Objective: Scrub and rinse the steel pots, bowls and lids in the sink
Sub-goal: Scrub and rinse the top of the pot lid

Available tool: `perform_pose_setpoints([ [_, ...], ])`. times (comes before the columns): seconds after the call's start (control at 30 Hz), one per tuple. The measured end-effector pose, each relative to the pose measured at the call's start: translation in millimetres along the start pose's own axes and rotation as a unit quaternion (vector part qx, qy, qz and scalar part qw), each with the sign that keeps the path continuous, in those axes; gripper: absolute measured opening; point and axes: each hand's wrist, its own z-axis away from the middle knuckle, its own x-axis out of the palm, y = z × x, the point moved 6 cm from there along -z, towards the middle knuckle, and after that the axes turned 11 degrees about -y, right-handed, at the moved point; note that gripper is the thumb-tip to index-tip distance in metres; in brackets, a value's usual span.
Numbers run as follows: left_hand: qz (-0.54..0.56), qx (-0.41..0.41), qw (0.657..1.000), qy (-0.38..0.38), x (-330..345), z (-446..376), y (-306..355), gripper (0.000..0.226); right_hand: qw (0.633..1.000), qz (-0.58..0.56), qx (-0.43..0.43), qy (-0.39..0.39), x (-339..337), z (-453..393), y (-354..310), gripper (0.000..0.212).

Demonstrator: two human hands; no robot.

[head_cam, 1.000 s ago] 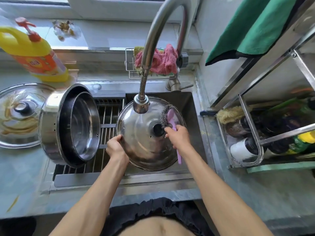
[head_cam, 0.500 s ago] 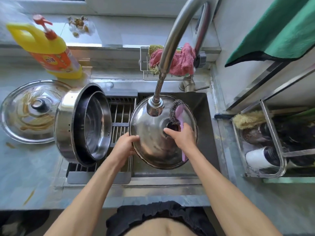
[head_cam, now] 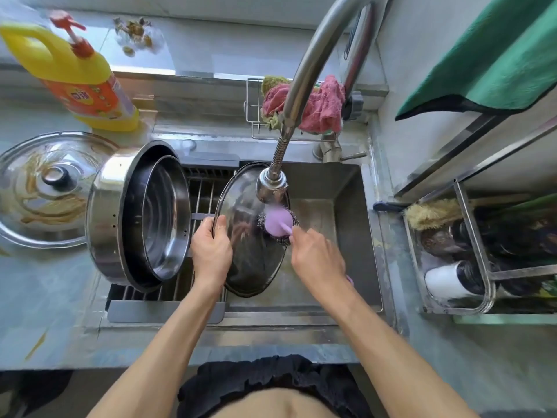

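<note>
Two hands worked one steel lid (head_cam: 250,251), which stood tilted on edge inside the sink (head_cam: 346,206), just right of the drying rack (head_cam: 205,200) and directly under the spray head of the faucet (head_cam: 272,185). The left hand (head_cam: 211,248) gripped the lid's left rim, thumb hooked over the edge and fingers curled behind it. The right hand (head_cam: 318,257) was closed round the handle of a purple-backed steel-wool scrubber (head_cam: 278,223), whose head pressed against the lid's upper right part. To do this step well, I judged the left hand should brace the rim firmly so the lid would not pivot or slip against the basin, while the scrubber swept in overlapping circles from centre to rim, with the lid turned a little at a time. Left of the sink, a large steel pot (head_cam: 111,212) lay on its side on the rack with a steel bowl (head_cam: 162,215) nested in it, and further left a stained second lid (head_cam: 45,188) waited on the counter. Whether water ran from the faucet was hard to tell. The lid's knob was hidden, and I could not tell which face was being scrubbed. The right fingertips were out of sight beneath the hand, and the handle's end barely showed past the wrist.
</note>
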Motion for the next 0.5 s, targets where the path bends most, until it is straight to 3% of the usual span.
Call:
perform_pose_setpoints([
  [0.13,0.001,0.007,1.000,0.003,-1.3,8.8,-4.6,0.040,0.995,0.007,0.075,-0.064,-16.0,-12.6,13.5,0.030],
  [0.3,0.025,-0.013,0.999,0.021,-7.3,8.0,-10.6,0.039,0.988,0.075,0.031,-0.133,-14.2,0.1,-19.9,0.035],
  [0.43,0.028,-0.001,0.999,0.016,-5.2,7.9,-0.9,0.042,0.985,-0.055,0.117,-0.112,-13.8,-15.0,9.3,0.023],
  [0.5,0.077,-0.036,0.996,0.031,-6.0,5.0,-9.0,0.041,0.976,-0.136,0.140,-0.098,-4.8,-20.3,19.7,0.020],
])
